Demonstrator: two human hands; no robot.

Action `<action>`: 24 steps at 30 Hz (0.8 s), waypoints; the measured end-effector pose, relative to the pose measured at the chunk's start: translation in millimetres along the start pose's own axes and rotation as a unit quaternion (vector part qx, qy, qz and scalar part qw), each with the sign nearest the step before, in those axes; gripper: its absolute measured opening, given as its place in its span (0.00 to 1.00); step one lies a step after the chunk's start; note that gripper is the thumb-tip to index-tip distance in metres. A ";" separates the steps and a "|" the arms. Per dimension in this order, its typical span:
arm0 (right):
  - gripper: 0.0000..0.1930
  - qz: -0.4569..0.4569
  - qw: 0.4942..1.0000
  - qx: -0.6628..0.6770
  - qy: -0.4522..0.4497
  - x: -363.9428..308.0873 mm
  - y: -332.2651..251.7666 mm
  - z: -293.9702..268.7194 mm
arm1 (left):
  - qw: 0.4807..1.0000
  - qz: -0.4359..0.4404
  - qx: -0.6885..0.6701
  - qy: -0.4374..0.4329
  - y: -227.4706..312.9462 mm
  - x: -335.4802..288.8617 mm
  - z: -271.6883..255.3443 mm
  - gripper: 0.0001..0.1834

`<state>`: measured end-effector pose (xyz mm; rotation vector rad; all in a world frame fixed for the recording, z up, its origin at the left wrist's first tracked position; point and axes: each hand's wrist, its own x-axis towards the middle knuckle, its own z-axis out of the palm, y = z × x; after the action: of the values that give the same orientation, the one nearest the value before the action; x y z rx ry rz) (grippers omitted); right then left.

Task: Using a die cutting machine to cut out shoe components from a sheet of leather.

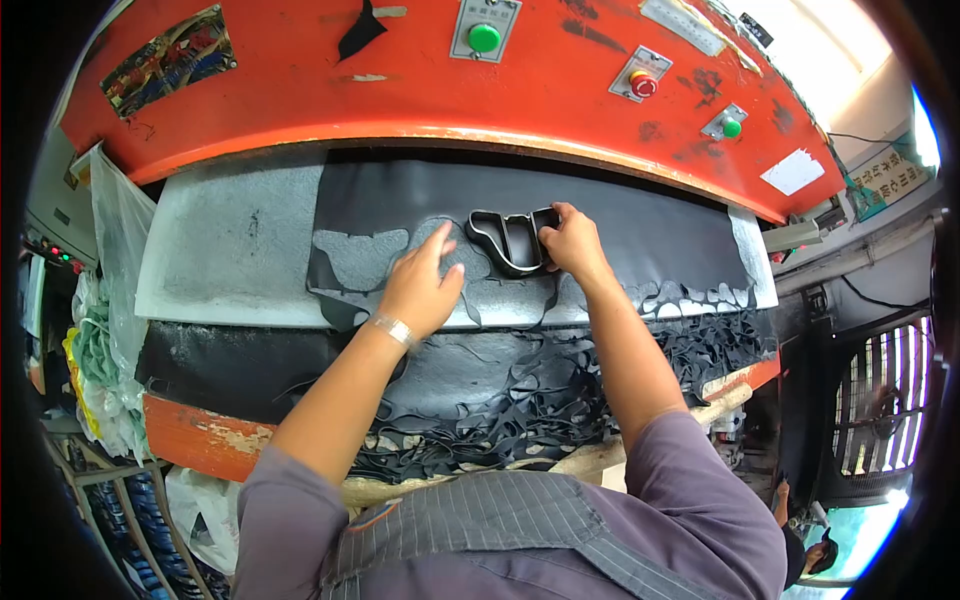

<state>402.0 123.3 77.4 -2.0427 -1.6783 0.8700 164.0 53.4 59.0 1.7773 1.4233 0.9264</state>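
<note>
My right hand (pixel 570 240) grips the right end of a metal cutting die (pixel 507 238), a curved, shoe-part-shaped frame with crossbars. The die rests on a black leather-like sheet (pixel 650 235), beside its cut-out edge. My left hand (pixel 422 285) is just left of the die, over the cut-away part of the sheet. Its index finger points forward and its thumb stands apart, with nothing visible in it. Beneath the sheet lies a pale grey cutting board (pixel 230 235), which shows through the cut-out gaps.
An orange press beam (pixel 400 100) spans the far side, with green buttons (pixel 484 39) and a red knob (pixel 643 84). Tangled black offcuts (pixel 690 355) lie along the near ledge. Plastic bags (pixel 120 220) hang at the left. Another person (pixel 812 552) is partly visible at lower right.
</note>
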 end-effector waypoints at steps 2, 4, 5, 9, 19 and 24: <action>0.27 -0.017 0.998 0.023 0.049 -7.2 7.1 2.7 | 0.999 0.003 0.040 -0.004 -12.0 14.6 33.8 0.34; 0.32 -0.054 0.997 -0.005 0.057 -13.4 22.2 -1.8 | 0.995 -0.019 0.096 0.013 -20.0 21.4 55.6 0.39; 0.35 -0.141 0.985 -0.072 0.066 -20.1 32.6 -4.0 | 0.995 -0.020 0.097 0.012 -20.0 20.0 59.1 0.39; 0.41 -0.297 0.944 -0.140 0.040 -19.6 68.4 -3.5 | 0.990 0.010 0.136 0.024 -15.1 21.8 66.8 0.38; 0.33 -0.394 0.903 -0.124 0.115 -14.7 72.7 -2.9 | 0.988 0.005 0.148 0.042 -9.4 18.2 64.2 0.38; 0.40 -0.351 0.924 -0.125 0.092 -27.4 73.3 -8.3 | 0.986 -0.003 0.155 0.054 -5.0 8.3 62.8 0.38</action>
<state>459.3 80.6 44.4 -1.3966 -2.2567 0.2215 216.1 58.1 22.9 1.9687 1.7173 0.8444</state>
